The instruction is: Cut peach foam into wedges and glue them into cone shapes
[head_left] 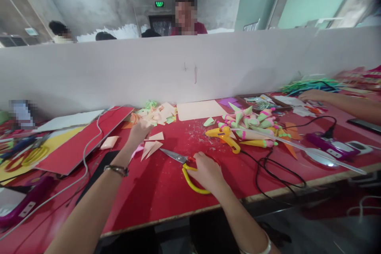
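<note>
My right hand [210,172] is closed around the handles of a pair of scissors [192,180] lying low over the red table, blades towards the left. One yellow handle loop shows below the hand. My left hand [140,131] reaches to the near edge of a heap of peach and green paper scraps [162,113]; its fingertips are too small and covered to make out. Between the hands lie several pointed peach paper pieces [152,149]. Right of the scissors, a yellow hot glue gun [226,137] rests against a pile of green and pink paper cones [253,123].
A white partition [149,71] runs along the back, a person [186,12] behind it. Black cable [278,174] coils at right near a purple power strip [330,147]. Another person's arm [342,101] reaches in from the right. More scissors [26,158] lie left, beside a red board [86,139].
</note>
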Demonstrator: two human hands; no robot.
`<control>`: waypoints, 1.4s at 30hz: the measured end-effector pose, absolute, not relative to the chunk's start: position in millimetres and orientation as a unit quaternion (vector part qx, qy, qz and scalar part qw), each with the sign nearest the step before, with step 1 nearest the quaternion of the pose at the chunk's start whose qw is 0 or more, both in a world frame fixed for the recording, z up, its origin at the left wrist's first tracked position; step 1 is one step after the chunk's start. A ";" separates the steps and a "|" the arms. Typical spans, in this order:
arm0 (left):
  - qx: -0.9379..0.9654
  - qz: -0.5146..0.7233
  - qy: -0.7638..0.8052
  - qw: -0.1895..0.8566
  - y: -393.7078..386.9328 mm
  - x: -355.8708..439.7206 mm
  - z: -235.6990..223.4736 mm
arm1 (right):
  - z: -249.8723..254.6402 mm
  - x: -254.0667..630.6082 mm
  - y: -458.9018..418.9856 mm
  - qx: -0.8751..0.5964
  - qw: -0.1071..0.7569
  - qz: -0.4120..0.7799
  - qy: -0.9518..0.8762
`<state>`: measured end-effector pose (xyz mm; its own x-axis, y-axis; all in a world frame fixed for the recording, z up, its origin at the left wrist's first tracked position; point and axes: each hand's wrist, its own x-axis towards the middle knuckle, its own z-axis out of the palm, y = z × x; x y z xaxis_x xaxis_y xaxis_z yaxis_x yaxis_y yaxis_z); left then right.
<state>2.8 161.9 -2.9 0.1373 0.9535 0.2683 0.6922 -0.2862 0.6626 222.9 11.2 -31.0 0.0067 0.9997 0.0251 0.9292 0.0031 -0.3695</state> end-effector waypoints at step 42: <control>0.570 0.510 0.507 0.398 24.2 46.0 -43.3 | 25.7 179.3 63.5 -0.589 0.198 0.162 -0.767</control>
